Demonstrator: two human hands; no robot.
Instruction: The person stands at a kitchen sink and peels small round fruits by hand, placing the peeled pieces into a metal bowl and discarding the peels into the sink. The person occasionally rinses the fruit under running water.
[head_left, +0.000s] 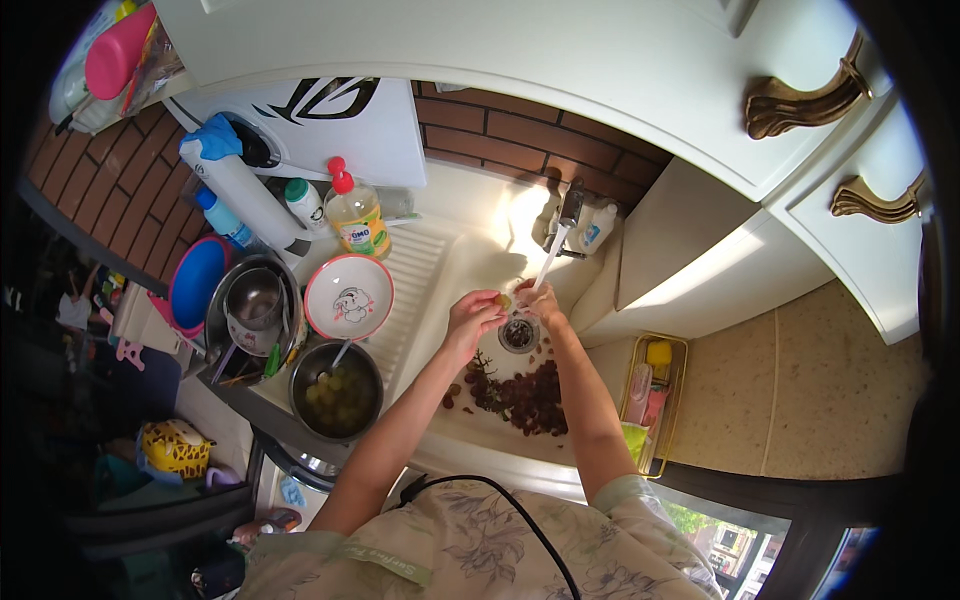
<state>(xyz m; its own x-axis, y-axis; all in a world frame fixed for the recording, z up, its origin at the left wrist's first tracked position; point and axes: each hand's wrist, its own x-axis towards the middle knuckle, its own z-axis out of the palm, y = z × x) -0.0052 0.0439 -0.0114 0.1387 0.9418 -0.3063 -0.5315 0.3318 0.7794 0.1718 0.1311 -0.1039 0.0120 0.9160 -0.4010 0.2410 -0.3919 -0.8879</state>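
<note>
Over the sink basin (480, 270), my left hand (474, 319) pinches a pale peeled grape (503, 301) between thumb and fingertips. Close beside it, my right hand (538, 300) is under the stream of water (553, 255) from the metal faucet (572, 204). Its fingers are bent, and I cannot tell whether something is in them. Below both hands sits the drain strainer (518, 334), with small scraps around it. A bunch of dark red grapes (534, 397) lies in the basin, partly hidden by my right forearm. To the left, a metal bowl (298, 386) holds peeled grapes and a spoon (341, 352).
A red-rimmed white bowl (375, 289), a pump bottle of OMO (360, 221) and a metal basin of dishes (217, 330) crowd the left drainboard. On the right stands a wire rack (679, 397) with sponges. White cabinets (480, 37) overhang the sink.
</note>
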